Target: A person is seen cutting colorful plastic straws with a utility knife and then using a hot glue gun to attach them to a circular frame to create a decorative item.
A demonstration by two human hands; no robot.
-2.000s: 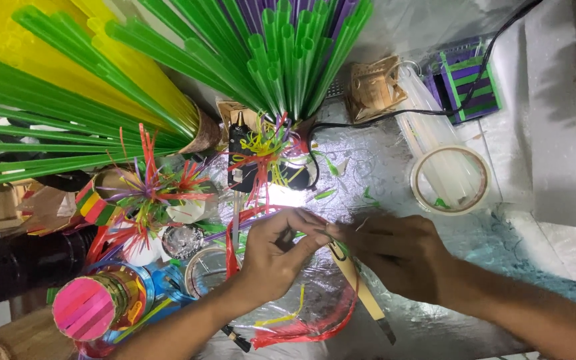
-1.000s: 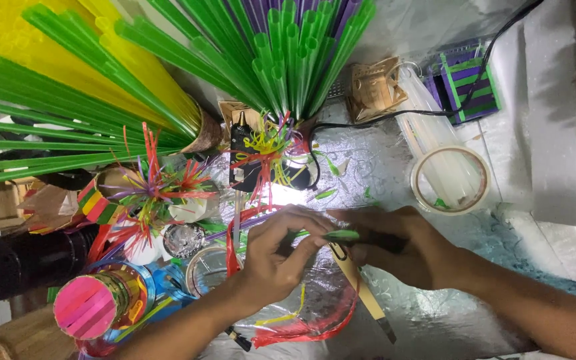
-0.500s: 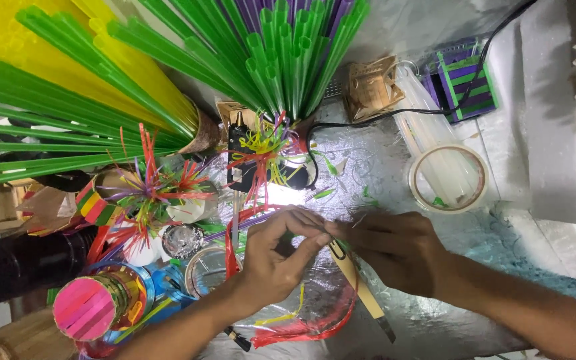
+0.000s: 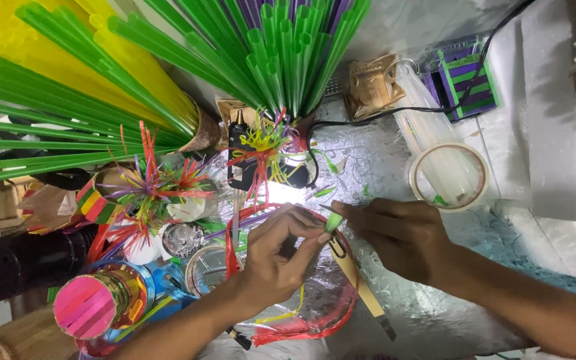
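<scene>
A short green straw piece (image 4: 333, 222) sits pinched between the two hands just above the foil-covered table (image 4: 428, 320), near the middle of the scene; it is held up close and between fingertips, which looks like the way one grips a small slippery bit to work on its end; the left hand (image 4: 275, 257) curls around it from the near left, thumb and forefinger closed on the lower end; the right hand (image 4: 398, 237) comes in from the right, its fingers closed toward the upper end, though whether it also holds a fine tool there I cannot tell; just beneath the hands lie a wooden stick with a clip (image 4: 355, 277) and a red plastic loop (image 4: 301, 327), within easy reach; farther off, straw-strip pompoms (image 4: 151, 190) stand to the left, with a second cluster (image 4: 265, 150) beyond the hands; tall green straws (image 4: 281, 60) fan out at the far side; a roll of clear tape (image 4: 449, 179) lies to the right, well apart from the hands.
</scene>
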